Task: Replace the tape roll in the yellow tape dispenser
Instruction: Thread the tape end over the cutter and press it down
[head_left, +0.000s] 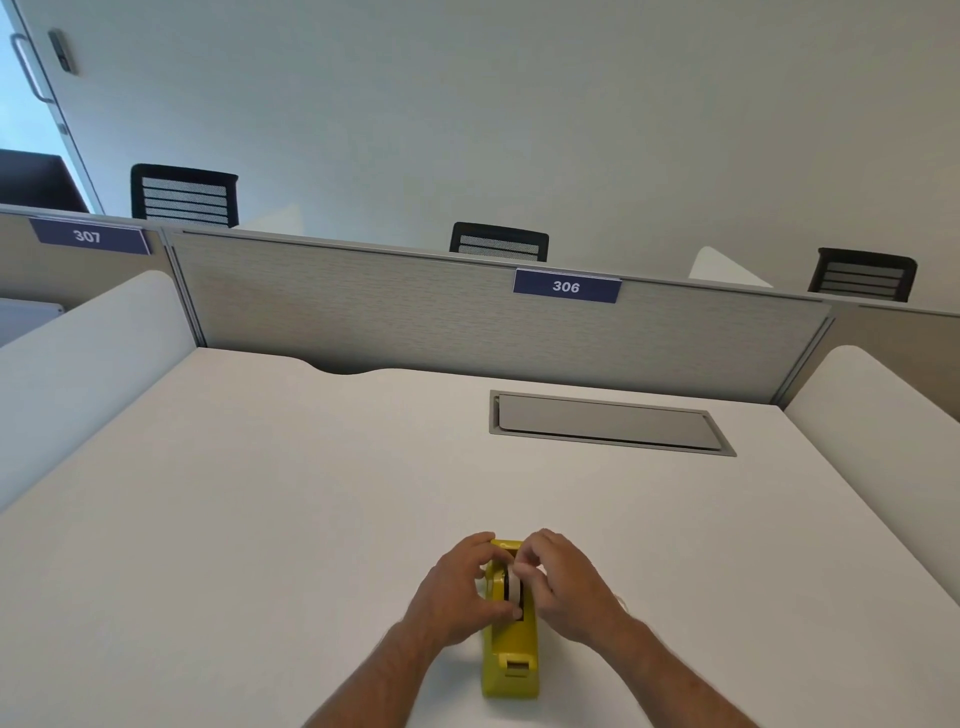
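The yellow tape dispenser (511, 657) stands on the white desk (260, 519) near its front edge, its cutter end toward me. A white tape roll (515, 590) on a dark hub sits upright in the dispenser's slot. My left hand (460, 587) clasps the dispenser's left side, fingers curled against the roll. From the right, my right hand (563, 582) pinches the top of the roll with its fingertips. Both hands hide the far half of the dispenser.
A grey cable hatch (608, 423) is set into the desk at the back right. A fabric partition (415, 312) labelled 306 closes the far edge, with white side panels (78, 374) left and right. Black chair backs (184, 195) show beyond.
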